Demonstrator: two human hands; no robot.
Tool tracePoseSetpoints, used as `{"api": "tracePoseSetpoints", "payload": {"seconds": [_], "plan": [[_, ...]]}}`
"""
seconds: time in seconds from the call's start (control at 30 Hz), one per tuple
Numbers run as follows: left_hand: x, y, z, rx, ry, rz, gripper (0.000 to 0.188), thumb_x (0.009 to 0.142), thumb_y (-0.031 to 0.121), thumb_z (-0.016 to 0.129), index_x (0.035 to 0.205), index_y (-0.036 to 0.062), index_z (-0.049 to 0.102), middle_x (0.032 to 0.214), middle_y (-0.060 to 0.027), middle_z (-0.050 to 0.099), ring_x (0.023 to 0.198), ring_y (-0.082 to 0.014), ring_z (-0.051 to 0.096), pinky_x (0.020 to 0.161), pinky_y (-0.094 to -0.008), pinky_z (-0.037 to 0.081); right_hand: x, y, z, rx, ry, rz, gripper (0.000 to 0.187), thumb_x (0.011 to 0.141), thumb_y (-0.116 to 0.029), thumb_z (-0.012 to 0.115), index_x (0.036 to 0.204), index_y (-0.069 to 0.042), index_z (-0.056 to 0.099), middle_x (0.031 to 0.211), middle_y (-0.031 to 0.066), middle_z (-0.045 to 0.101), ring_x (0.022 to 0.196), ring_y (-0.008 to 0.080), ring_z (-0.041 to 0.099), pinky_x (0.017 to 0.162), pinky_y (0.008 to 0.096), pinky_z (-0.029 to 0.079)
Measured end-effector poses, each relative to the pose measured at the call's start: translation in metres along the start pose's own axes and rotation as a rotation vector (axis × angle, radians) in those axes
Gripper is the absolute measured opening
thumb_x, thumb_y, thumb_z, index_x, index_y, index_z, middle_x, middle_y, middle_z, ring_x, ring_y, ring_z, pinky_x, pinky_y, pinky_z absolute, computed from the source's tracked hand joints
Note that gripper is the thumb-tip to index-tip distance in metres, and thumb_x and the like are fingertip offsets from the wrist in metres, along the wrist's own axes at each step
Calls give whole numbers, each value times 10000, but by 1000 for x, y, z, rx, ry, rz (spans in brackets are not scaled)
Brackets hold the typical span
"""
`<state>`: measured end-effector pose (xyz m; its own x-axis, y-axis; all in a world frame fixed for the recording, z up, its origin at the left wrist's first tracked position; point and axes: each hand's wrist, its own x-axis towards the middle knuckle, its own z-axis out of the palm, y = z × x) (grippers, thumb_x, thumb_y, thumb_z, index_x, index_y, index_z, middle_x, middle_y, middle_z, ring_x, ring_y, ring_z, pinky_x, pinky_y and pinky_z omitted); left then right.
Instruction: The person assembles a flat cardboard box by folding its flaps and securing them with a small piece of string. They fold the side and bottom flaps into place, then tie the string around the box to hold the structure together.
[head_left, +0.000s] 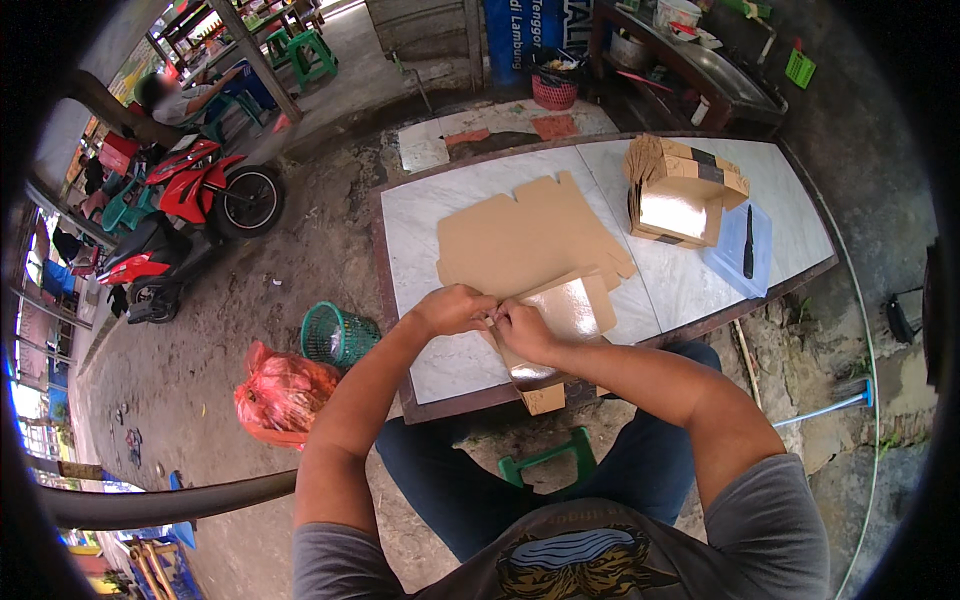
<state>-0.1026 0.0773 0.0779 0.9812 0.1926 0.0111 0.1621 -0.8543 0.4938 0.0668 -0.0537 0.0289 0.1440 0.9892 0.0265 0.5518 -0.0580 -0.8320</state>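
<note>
At the near edge of the table [430, 375], a partly folded cardboard box [565, 312] lies with its shiny lining facing up. My left hand [455, 308] is closed on the box's left corner, fingertips pinching a flap. Right beside it, my right hand [524, 330] is closed on the same corner, and the two sets of fingertips nearly meet. The exact fold between them is hidden. Just beyond the box lies a flat brown cardboard sheet [515, 230] with cut tabs, partly under it.
Nested folded cardboard boxes [675, 215] stand at the table's far right, beside a translucent blue plastic container [735, 270] with a black-handled knife [749, 240] on it. Left of the table are a green basket [335, 335] and a red plastic bag [285, 392]. A red motorbike [185, 205] is parked farther left.
</note>
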Motion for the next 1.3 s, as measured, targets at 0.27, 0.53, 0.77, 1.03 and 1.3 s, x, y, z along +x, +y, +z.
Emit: {"api": "tracePoseSetpoints", "payload": {"seconds": [0.27,0.53,0.77,1.03,1.3], "plan": [[5,2,1,-99,12,178,359,768,123,849,1063,70,653,1039,-156,671,1048,-392,656,911,-468,525,12,11,1,2,-120,169,216,997,-156,583,1078,37,638,983,214,730,888,378,725,710,483,572],[-6,28,-5,73,-1,105,359,794,184,826,1119,153,677,1199,-104,570,1172,-342,588,955,-458,509,18,-20,-25,451,-396,662,141,1004,-166,554,1026,-69,655,741,-1,544,534,101,467,438,293,410],[-16,38,9,341,189,202,292,777,271,818,1039,194,713,1146,-66,573,1131,-289,595,968,-427,510,19,-16,-26,291,-405,506,258,997,-170,555,1166,-26,687,808,38,612,559,125,525,420,306,423],[-21,35,16,358,177,178,293,763,282,811,983,141,676,1081,-47,580,1089,-274,608,912,-403,538,12,-9,-7,156,-276,416,312,1026,-183,525,1244,2,651,954,98,678,632,171,606,443,324,495],[-38,43,31,-161,475,-2,249,831,144,793,1021,102,637,1164,-101,600,1070,-284,641,827,-372,566,-1,-20,-13,402,-222,490,256,1079,-245,522,1145,-14,611,893,83,675,597,157,637,457,320,522]]}}
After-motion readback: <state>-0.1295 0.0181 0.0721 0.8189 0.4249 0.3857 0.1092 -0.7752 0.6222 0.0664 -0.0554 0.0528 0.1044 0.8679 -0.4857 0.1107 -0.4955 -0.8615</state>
